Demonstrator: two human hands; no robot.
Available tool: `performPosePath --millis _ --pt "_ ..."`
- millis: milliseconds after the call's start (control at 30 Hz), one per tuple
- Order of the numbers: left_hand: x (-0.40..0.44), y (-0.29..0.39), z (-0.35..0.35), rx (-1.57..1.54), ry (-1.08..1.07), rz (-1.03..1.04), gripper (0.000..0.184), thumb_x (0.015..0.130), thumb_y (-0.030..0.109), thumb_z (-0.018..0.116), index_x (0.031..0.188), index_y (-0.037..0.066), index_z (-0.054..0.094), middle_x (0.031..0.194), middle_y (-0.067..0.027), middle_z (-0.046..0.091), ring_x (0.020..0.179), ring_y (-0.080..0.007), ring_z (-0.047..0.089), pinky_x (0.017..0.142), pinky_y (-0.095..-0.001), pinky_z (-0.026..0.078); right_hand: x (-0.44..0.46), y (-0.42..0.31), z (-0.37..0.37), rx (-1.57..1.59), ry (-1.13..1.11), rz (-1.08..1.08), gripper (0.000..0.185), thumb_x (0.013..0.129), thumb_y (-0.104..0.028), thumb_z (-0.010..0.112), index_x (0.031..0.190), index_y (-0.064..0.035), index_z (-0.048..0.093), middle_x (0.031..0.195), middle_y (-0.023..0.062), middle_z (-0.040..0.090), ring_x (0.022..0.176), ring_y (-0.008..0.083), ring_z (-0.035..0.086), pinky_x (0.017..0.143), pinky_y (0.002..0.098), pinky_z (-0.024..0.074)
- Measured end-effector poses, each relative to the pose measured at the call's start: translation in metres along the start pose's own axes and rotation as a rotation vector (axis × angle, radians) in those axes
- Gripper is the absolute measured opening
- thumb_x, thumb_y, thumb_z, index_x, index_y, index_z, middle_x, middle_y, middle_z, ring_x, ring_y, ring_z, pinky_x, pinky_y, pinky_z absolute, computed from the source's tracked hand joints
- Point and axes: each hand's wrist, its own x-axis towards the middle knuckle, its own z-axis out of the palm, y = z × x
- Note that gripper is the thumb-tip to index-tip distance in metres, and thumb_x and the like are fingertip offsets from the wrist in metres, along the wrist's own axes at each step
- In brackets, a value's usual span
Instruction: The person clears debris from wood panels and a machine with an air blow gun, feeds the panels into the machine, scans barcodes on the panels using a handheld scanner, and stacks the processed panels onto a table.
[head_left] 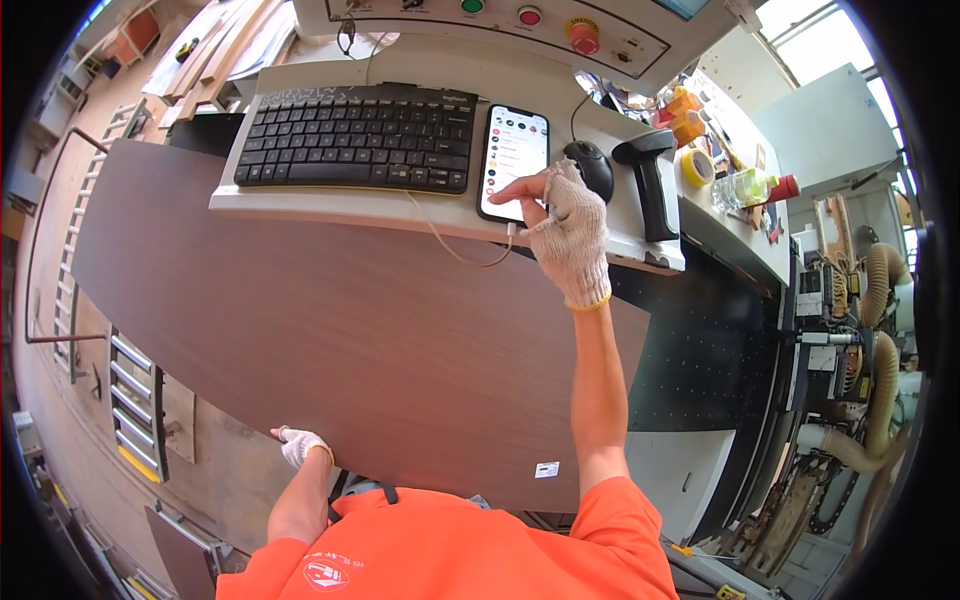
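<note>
A large brown board [380, 330] is spread beneath a pale shelf [350, 203], on which a black keyboard [355, 140] is set. The right hand [568, 225], covered by a white glove with the fingertips exposed, is held partly open over the phone, a finger extended to the lower screen and nothing grasped. The left hand [302, 447], also gloved, is placed at the board's near edge; whether the edge is gripped cannot be told. A black scanner [652, 185] is stood at the shelf's right end. The lit phone [515, 150] is laid between the keyboard and the mouse [598, 172], with a white cable [455, 250] plugged into its lower end. A small white label [547, 470] is seen on the board.
</note>
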Motion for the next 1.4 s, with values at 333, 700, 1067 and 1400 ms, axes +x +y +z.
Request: performPosePath --millis 333,700,1067,1400 --pt "-0.012 0.009 -0.01 0.012 0.05 0.024 0.096 0.109 0.076 0.031 0.11 -0.006 0.082 0.11 -0.0257 0.081 0.106 -0.0461 0.077 0.091 -0.0541 0.059 -0.011 0.006 -0.009 0.141 0.156 0.032 0.023 0.086 0.009 0.064 0.09 -0.0053 0.082 0.079 0.0049 0.071 0.076 0.0161 0.054 0.069 0.0322 0.0476" --pt "0.013 -0.019 0.038 -0.091 0.03 0.216 0.089 0.111 0.073 0.029 0.142 0.0 0.07 0.131 -0.0192 0.078 0.13 -0.0381 0.071 0.116 -0.0443 0.05 -0.43 0.088 -0.024 -0.829 0.242 0.811 0.055 0.092 -0.024 0.082 0.14 -0.0011 0.066 0.133 0.024 0.072 0.125 0.0435 0.066 0.111 0.0513 0.0514" --pt "-0.027 0.014 -0.04 -0.211 -0.143 0.035 0.091 0.111 0.071 0.034 0.13 -0.009 0.075 0.122 -0.0239 0.08 0.119 -0.0388 0.075 0.108 -0.042 0.055 -0.674 0.072 -0.084 -0.377 0.385 1.688 0.113 0.095 -0.076 0.066 0.161 0.013 0.043 0.167 0.0328 0.047 0.157 0.0428 0.045 0.129 0.0425 0.0372" --pt "0.042 0.007 0.007 -0.308 -0.104 0.181 0.083 0.112 0.067 0.037 0.142 -0.003 0.071 0.126 -0.0181 0.081 0.121 -0.0356 0.075 0.106 -0.038 0.056 -0.663 0.044 -0.064 -0.392 0.321 1.65 0.113 0.096 -0.074 0.068 0.164 0.012 0.039 0.169 0.0321 0.044 0.157 0.0409 0.046 0.126 0.0443 0.0408"
